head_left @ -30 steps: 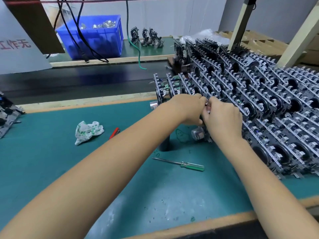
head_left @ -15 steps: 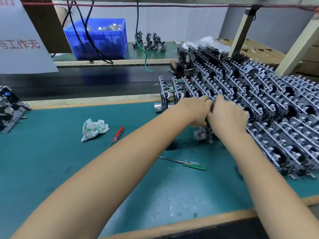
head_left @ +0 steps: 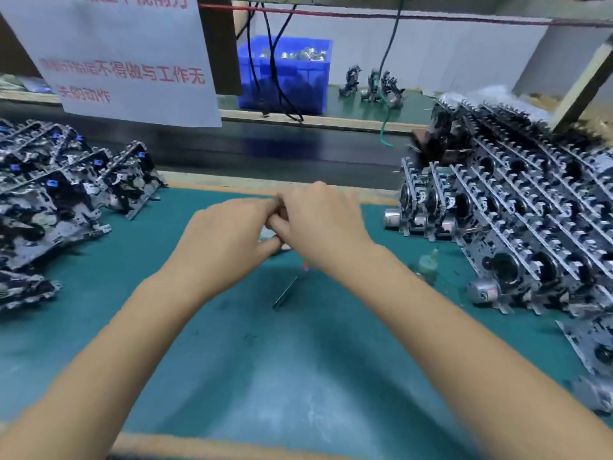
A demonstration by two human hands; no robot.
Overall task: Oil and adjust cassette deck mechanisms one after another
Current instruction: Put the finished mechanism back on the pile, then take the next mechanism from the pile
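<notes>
My left hand (head_left: 229, 237) and my right hand (head_left: 321, 220) meet over the middle of the green mat (head_left: 232, 353), fingers curled together round a cassette mechanism (head_left: 279, 203). Only a sliver of its grey metal shows between the fingers. A dense stack of cassette mechanisms (head_left: 517, 227) stands on edge at the right, and another pile of mechanisms (head_left: 56, 200) lies at the left. A small green oil bottle (head_left: 428, 263) stands beside the right stack. Just below my right hand lies a red-handled screwdriver (head_left: 289, 290).
A pale rag (head_left: 267, 235) peeks out under my hands. A black conveyor belt (head_left: 265, 151) runs behind the mat. Beyond it stand a blue bin (head_left: 288, 81) of metal parts and a few loose mechanisms (head_left: 371, 84). A white notice (head_left: 126, 61) hangs at the upper left.
Both hands have come away from the right stack and moved left to the mat's middle, still clasped together. The view swung left, bringing in the left pile.
</notes>
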